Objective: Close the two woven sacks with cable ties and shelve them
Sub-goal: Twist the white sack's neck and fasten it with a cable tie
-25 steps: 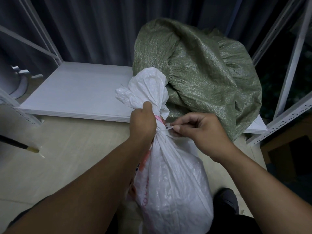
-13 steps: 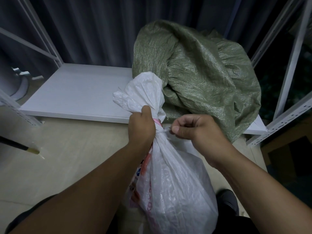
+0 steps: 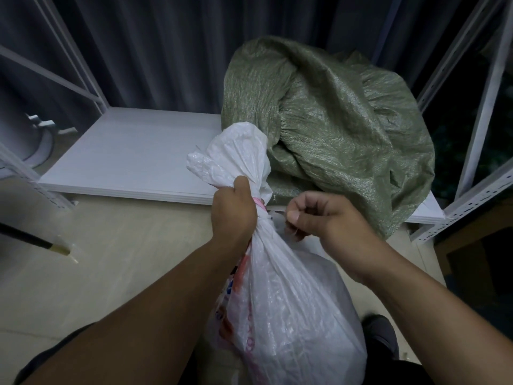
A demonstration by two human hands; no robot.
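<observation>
Two woven sacks. The white sack (image 3: pixel 280 309), crinkled and translucent with red print, stands on the floor just in front of the shelf board (image 3: pixel 133 159); the green sack (image 3: pixel 341 129), coarse and slumped, lies on it. Left hand (image 3: pixel 234 211) fists the gathered neck; right hand (image 3: pixel 324 216) pinches the cable tie (image 3: pixel 273 216).
</observation>
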